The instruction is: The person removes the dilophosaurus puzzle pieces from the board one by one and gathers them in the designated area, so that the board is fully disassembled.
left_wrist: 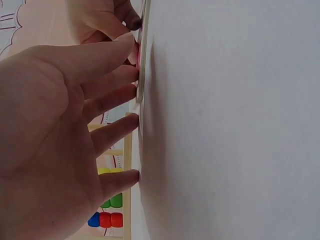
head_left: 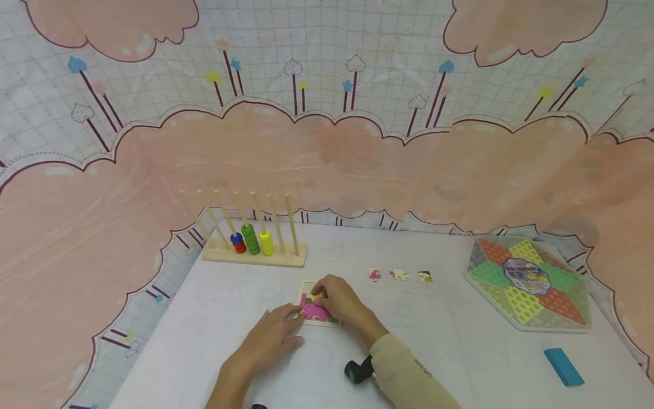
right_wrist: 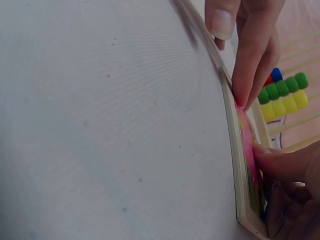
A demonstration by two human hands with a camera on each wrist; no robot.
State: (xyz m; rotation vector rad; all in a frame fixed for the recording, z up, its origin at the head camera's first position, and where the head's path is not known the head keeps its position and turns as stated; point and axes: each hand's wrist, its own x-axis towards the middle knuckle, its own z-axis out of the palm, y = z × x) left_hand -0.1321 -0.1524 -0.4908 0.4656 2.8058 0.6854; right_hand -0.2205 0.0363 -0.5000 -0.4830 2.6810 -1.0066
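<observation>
One small jigsaw tray [head_left: 319,324], light wooden frame, pink figure within; lies on the white table [head_left: 327,380], near side, a little left of the middle.

One right hand [head_left: 341,301], at the tray's right side: thumb and forefinger narrowed, pinching a yellowish puzzle piece [head_left: 315,296] over the far part of the picture.

One left hand [head_left: 273,338], at the tray's near left corner: fingers spread wide, gripping nothing; forefinger tip touches the tray, ring and little fingertips rest on the table.

Three loose puzzle pieces, in a row to the far right of the tray, spaced apart: one mostly pink [head_left: 374,274], one cream with pink [head_left: 399,274], one cream with brown and green [head_left: 425,277].

One wooden peg stand [head_left: 255,258], far left: seven pegs; blue and red, green, and yellow beads on three of them.

One many-sided game board [head_left: 528,284], far right: red, yellow, green panels, central label.

One blue block [head_left: 564,367], near right.

One beige sleeve [head_left: 409,375], right arm; dark device [head_left: 359,370] beside it.
</observation>
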